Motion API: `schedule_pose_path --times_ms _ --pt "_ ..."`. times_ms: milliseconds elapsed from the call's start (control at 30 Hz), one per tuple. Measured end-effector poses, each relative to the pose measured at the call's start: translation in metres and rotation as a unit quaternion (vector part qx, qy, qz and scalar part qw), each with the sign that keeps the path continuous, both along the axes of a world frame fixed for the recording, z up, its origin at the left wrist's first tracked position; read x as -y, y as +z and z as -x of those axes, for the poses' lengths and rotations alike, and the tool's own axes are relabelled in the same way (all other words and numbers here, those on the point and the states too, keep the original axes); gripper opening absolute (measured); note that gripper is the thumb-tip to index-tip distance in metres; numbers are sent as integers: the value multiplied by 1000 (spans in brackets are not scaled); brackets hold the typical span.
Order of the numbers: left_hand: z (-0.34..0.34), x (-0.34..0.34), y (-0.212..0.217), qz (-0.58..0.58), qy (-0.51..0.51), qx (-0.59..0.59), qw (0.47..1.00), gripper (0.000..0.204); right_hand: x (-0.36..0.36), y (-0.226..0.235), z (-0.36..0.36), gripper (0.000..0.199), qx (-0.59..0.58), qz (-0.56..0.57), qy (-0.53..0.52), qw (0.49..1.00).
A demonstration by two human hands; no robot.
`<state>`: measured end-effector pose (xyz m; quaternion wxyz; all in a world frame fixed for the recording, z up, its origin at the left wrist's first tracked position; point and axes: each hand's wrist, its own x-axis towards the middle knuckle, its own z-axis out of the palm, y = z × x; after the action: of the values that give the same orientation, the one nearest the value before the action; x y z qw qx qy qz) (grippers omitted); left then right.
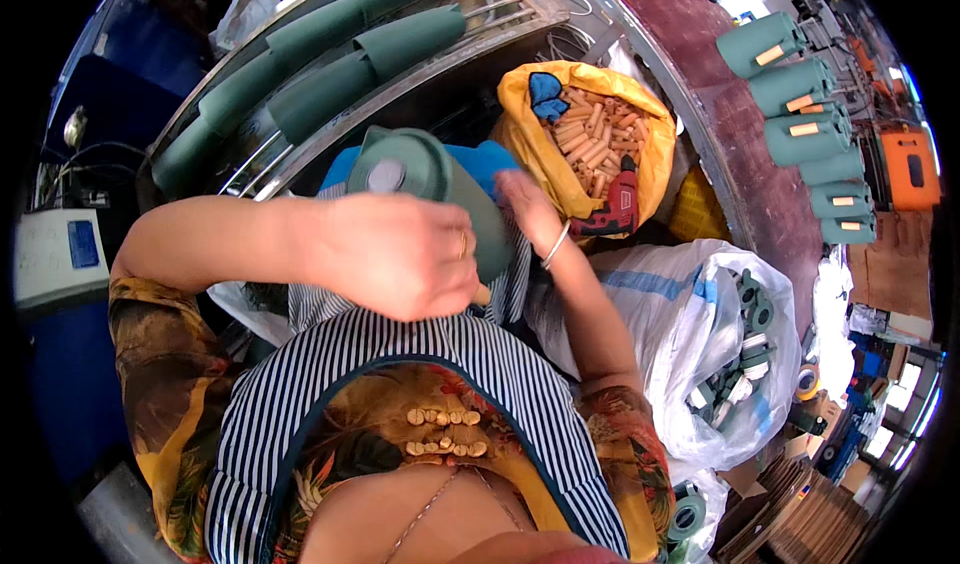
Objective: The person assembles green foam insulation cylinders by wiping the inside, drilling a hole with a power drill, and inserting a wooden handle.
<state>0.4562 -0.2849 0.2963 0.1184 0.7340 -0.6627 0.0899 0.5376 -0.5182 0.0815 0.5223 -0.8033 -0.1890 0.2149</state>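
A dark green watering can or similar round canister [448,174], with a pale round disc on its top, is tilted in front of my lap. My left hand [415,259] is closed in a fist across its near side, somewhat smeared by motion. A light wooden peg [482,294] pokes out from under that fist; most of it is hidden. My right hand [528,209] is beside the canister's right side, its fingers stretched out, and I cannot tell whether they touch it. Blue material [480,162] lies behind the canister.
A yellow sack [655,144] of wooden pegs [590,144] stands ahead right, with a red power drill [620,204] at its rim. White sack [650,294] holds green parts. Green cylinders [380,44] lie in a metal-edged trough; similar canisters [790,89] with wooden pieces line the right table.
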Motion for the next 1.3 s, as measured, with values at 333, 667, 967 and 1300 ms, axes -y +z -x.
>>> schedule_pose_path --times_ms 333,667,967,1300 --pt "-114 76 28 185 146 203 950 44 57 149 -6 20 91 -293 -274 911" --pt "-23 -127 -151 33 584 -78 808 30 311 121 -263 29 326 -141 -507 785" --pt "403 -241 -378 180 890 -359 216 38 412 119 -435 55 63 161 -431 885" --pt "450 -190 -369 208 921 -328 -32 41 232 69 -375 75 383 397 -242 798"
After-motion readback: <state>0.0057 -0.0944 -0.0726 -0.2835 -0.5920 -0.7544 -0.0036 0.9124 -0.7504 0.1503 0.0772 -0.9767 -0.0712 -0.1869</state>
